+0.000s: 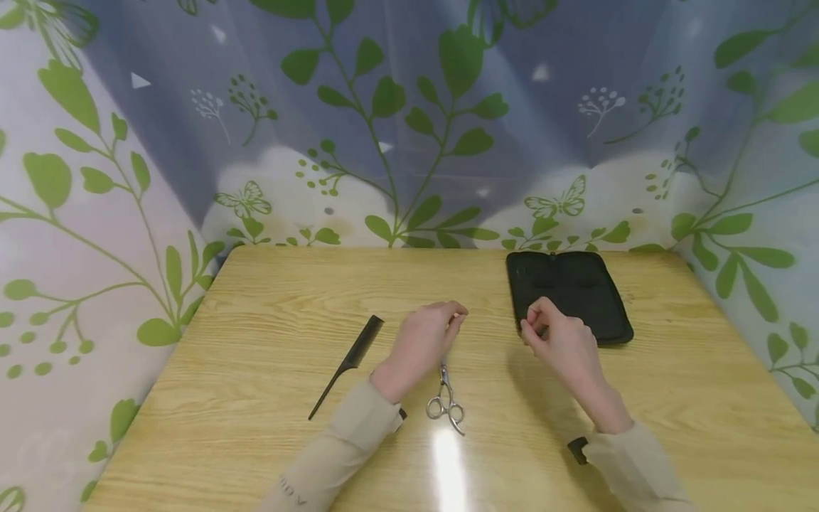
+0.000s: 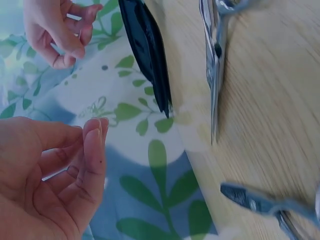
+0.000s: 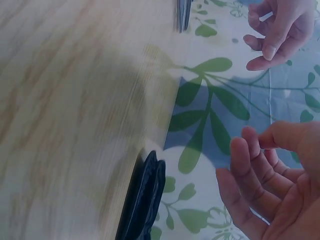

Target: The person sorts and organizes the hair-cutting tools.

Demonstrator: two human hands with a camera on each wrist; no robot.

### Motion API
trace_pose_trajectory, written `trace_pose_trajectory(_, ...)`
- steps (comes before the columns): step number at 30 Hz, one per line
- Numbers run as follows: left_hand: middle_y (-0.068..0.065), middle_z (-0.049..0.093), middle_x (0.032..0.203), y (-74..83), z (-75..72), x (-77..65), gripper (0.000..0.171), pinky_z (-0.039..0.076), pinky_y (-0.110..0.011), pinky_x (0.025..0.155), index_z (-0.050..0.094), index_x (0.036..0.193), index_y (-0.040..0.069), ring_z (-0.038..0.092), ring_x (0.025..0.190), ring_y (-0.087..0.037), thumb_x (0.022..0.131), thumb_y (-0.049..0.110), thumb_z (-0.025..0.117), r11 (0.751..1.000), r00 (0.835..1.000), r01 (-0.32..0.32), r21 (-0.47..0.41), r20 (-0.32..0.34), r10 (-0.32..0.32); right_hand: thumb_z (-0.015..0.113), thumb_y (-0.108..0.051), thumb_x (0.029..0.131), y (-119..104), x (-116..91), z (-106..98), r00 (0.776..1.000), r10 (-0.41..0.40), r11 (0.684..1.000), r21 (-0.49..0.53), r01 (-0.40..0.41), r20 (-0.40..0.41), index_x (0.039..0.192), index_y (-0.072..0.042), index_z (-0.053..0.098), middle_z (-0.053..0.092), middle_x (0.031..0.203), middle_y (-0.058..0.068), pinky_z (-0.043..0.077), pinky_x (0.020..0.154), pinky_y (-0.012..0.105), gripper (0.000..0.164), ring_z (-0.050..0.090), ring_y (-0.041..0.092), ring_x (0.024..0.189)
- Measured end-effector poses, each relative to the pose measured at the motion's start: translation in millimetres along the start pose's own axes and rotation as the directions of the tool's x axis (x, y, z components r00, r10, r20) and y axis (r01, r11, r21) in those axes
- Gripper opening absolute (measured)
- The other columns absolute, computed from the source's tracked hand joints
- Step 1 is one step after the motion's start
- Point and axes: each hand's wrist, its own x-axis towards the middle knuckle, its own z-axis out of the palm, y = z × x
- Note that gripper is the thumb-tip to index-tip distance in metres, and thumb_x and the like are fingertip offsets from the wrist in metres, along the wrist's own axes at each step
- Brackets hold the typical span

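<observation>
My left hand [image 1: 419,345] hovers over the middle of the table, loosely curled, with thumb and fingertips together. Nothing shows between them in the left wrist view. My right hand [image 1: 563,348] is near the front edge of the black case [image 1: 576,284], fingers loosely bent and holding nothing visible. Silver scissors [image 1: 446,402] lie below my left hand, which hides their blade tips in the head view. Left of that hand lies a black tail comb [image 1: 352,363]. A dark tool with a textured end [image 2: 245,196] is cut off in the left wrist view; its kind is unclear.
The wooden table [image 1: 281,284] reaches back to a wall covering [image 1: 409,142] printed with green leaves and butterflies. More of this covering stands at both sides. Light glares off the table [image 1: 449,469] near its front.
</observation>
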Motion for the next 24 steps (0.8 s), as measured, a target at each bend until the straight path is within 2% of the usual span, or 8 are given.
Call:
trace_pose_trajectory(5, 0.001, 0.071, 0.09, 10.5, 8.0, 8.4, 0.018, 0.045, -0.017, 0.048, 0.069, 0.1, 0.014, 0.052, 0.059, -0.003, 0.093, 0.022, 0.054, 1.0, 0.999, -0.023, 0.015, 0.034, 0.023, 0.06, -0.022, 0.088, 10, 0, -4, 0.999, 0.036, 0.999, -0.009, -0.036, -0.009, 0.089, -0.016, 0.054, 0.064, 0.068, -0.004, 0.035, 0.035, 0.028, 0.009, 0.047, 0.003, 0.044)
trace_pose_trajectory(11, 0.001, 0.071, 0.09, 20.3, 21.0, 17.6, 0.019, 0.053, -0.024, 0.061, 0.07, 0.1, 0.015, 0.061, 0.073, -0.008, 0.093, 0.021, 0.053, 0.997, 0.995, -0.064, 0.053, 0.082, 0.06, 0.054, -0.031, 0.092, 24, 2, -11, 0.995, 0.091, 0.996, -0.024, -0.09, 0.033, 0.097, -0.018, 0.057, 0.067, 0.067, -0.005, 0.036, 0.033, 0.029, 0.014, 0.049, 0.002, 0.042)
trace_pose_trajectory(14, 0.001, 0.071, 0.09, 22.5, 28.8, 21.3, 0.019, 0.054, -0.026, 0.065, 0.07, 0.099, 0.014, 0.062, 0.077, -0.01, 0.093, 0.021, 0.054, 0.994, 0.992, -0.083, 0.066, 0.099, 0.076, 0.054, -0.033, 0.092, 34, 4, -15, 0.995, 0.092, 0.995, -0.044, -0.091, 0.024, 0.098, -0.018, 0.06, 0.068, 0.068, -0.003, 0.036, 0.034, 0.03, 0.018, 0.049, 0.003, 0.043)
trace_pose_trajectory(19, -0.001, 0.069, 0.093, 24.6, 38.9, 29.5, 0.02, 0.054, -0.031, 0.066, 0.069, 0.102, 0.013, 0.061, 0.078, -0.012, 0.093, 0.022, 0.053, 0.997, 0.989, -0.07, 0.041, 0.131, 0.064, 0.058, -0.027, 0.089, 56, 10, -21, 0.995, 0.092, 0.993, -0.072, -0.094, -0.029, 0.098, -0.014, 0.065, 0.07, 0.075, 0.004, 0.041, 0.04, 0.031, 0.017, 0.056, 0.011, 0.052)
trace_pose_trajectory(24, -0.004, 0.067, 0.101, 23.2, 45.9, 39.1, 0.024, 0.054, -0.032, 0.075, 0.066, 0.109, 0.012, 0.061, 0.087, -0.017, 0.092, 0.024, 0.055, 0.998, 0.981, -0.031, 0.057, 0.191, 0.019, 0.059, -0.024, 0.089, 77, 17, -31, 0.987, 0.16, 0.981, -0.11, -0.161, -0.017, 0.102, -0.01, 0.066, 0.071, 0.09, 0.012, 0.045, 0.045, 0.035, 0.02, 0.062, 0.022, 0.066)
